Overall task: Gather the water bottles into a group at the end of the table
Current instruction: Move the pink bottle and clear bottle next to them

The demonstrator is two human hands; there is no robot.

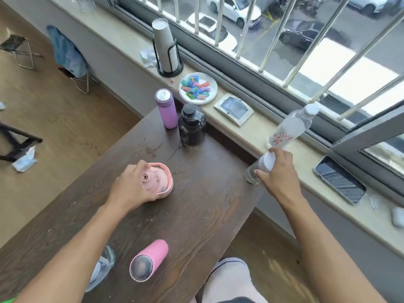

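Note:
My left hand (131,189) grips a pink lidded bottle (158,181) standing mid-table. At the table's right edge, my right hand (278,171) holds the upper part of a clear bottle (255,171) with a white cap. Just behind that hand, a clear plastic bottle with red lettering (288,127) stands on the windowsill. A purple bottle (167,111) and a dark translucent bottle (191,127) stand together at the far end of the brown table (207,204). A pink flask with a grey cap (148,261) stands near me. Another clear bottle (105,263) is partly hidden under my left forearm.
On the sill (251,132) are a black holder with stacked cups (167,49), a plate of wrapped sweets (197,88), a white-framed tray (234,109), a phone (340,179) and a white case (397,216). Folding chairs (70,55) stand on the floor to the left.

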